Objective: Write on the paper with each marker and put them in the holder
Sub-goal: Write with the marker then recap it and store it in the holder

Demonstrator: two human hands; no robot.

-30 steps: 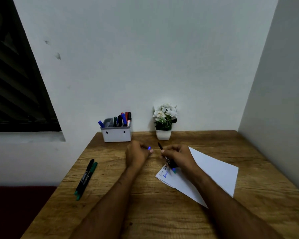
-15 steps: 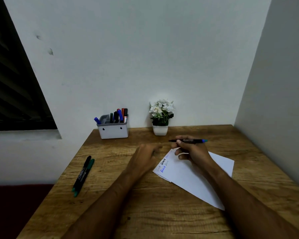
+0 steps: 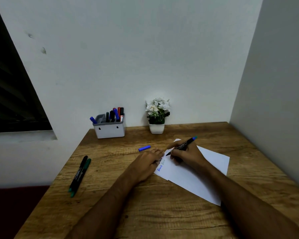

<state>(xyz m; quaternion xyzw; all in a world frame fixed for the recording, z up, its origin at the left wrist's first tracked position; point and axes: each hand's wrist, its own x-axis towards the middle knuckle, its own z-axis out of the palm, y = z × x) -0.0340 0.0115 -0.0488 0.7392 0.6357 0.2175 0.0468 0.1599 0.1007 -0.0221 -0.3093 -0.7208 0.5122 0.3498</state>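
The brown wooden bench (image 3: 162, 213) looks matt and grainy; on it, the white paper sheet (image 3: 205, 169) is smooth, and the grey plastic holder (image 3: 109, 130) is matt.

Home study corner: wooden desk (image 3: 145, 213), potted flowers (image 3: 157, 116).

I have one head view only, looking forward and down from above the desk (image 3: 145, 213) edge. Both forearms enter from the bottom; the right hand (image 3: 186, 156) sits near centre, with the wall (image 3: 145, 57) close beyond it.
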